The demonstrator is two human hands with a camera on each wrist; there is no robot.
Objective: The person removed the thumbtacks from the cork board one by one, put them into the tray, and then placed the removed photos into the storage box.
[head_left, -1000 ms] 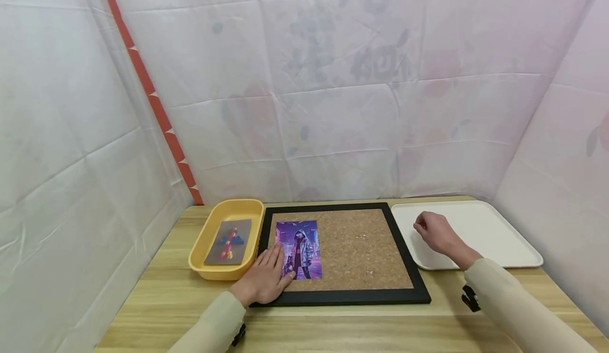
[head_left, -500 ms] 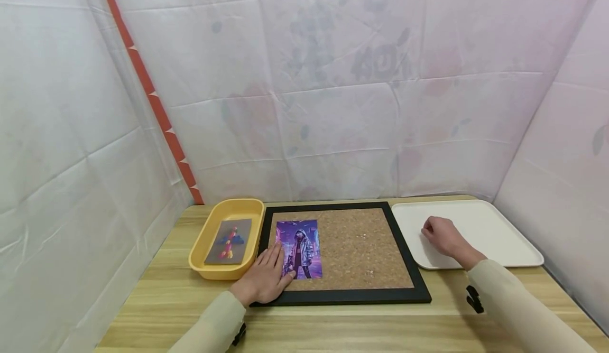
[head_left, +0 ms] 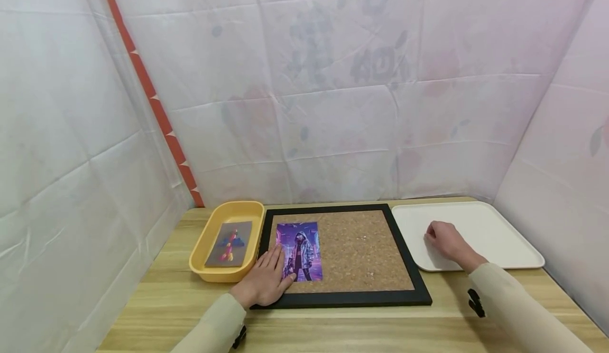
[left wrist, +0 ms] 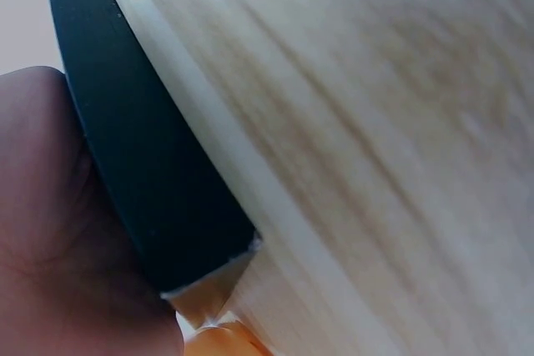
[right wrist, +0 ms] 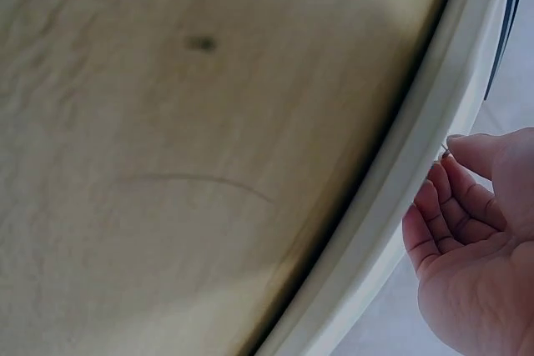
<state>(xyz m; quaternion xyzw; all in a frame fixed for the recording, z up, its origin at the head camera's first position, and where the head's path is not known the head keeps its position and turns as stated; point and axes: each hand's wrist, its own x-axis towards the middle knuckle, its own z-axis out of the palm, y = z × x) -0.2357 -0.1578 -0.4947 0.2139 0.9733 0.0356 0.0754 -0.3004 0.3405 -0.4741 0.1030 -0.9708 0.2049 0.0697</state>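
Observation:
My left hand [head_left: 264, 280] lies flat with straight fingers over the lower left corner of the black-framed cork board [head_left: 357, 258]. Its fingers and thumb press the left side of a purple picture card [head_left: 304, 250] showing a hooded figure. In the left wrist view, the palm lies against the black frame [left wrist: 142, 139]. Over the left part of the white tray [head_left: 495, 237], my right hand [head_left: 447, 243] has its fingers curled. The right wrist view shows its thumb and forefinger pinching a tiny thin pin [right wrist: 445, 149], mostly hidden by the fingertips.
Left of the board stands a yellow basin [head_left: 197, 258] with a grey picture card [head_left: 228, 244] in it. Small clear bits [head_left: 363, 238] show on the cork. White sheeting [head_left: 333, 104] hangs behind and at both sides of the wooden table [head_left: 157, 295].
My right hand has shifted a little to the right and nearer to me over the white tray. My left hand stays in place on the card and board.

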